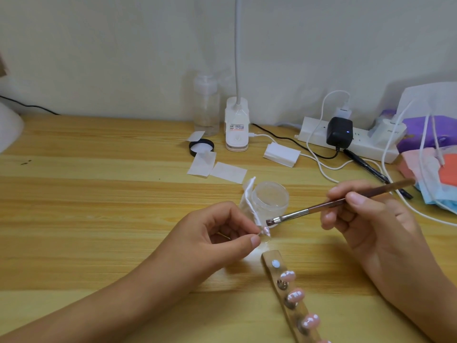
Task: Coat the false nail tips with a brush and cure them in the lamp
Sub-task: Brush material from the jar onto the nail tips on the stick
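Observation:
My left hand [217, 233] pinches a small pink false nail tip [266, 230] on its clear stand between thumb and forefinger. My right hand [366, 219] grips a brown-handled brush [331, 203], and its flat bristles hover just above the tip. Behind them an open clear jar of gel [270, 197] stands with a white cotton pad [251, 199] leaning on its left side. A wooden strip [269, 258] near the front edge carries several pink nail tips [295, 295] on metal studs.
A black jar lid [201, 146] and white wipes [215, 167] lie behind the jar. A white clip lamp [236, 125] and a clear pump bottle [206, 105] stand by the wall. A power strip [346, 142], cables and face masks [430, 174] crowd the right.

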The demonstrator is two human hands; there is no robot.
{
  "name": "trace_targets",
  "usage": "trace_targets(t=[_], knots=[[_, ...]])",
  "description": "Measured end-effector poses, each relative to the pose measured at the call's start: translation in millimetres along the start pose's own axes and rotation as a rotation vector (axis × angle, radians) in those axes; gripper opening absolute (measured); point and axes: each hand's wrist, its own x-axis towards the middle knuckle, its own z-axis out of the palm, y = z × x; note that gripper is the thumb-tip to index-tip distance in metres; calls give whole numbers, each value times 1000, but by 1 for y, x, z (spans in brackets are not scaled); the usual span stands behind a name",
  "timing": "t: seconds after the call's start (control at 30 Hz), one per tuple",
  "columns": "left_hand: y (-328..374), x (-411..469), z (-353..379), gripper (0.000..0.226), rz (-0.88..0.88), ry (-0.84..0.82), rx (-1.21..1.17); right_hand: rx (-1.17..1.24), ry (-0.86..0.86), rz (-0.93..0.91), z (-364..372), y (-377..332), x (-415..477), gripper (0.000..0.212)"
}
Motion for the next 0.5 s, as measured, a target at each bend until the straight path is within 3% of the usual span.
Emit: trace_targets(t=[0.3,0.5], knots=[[-3,0,0,21,-20,-14,31,-28,-3,-30,-1,0,-3,28],[-3,0,0,18,-22,-11,46,-82,-51,-39,1,-2,-5,25]])
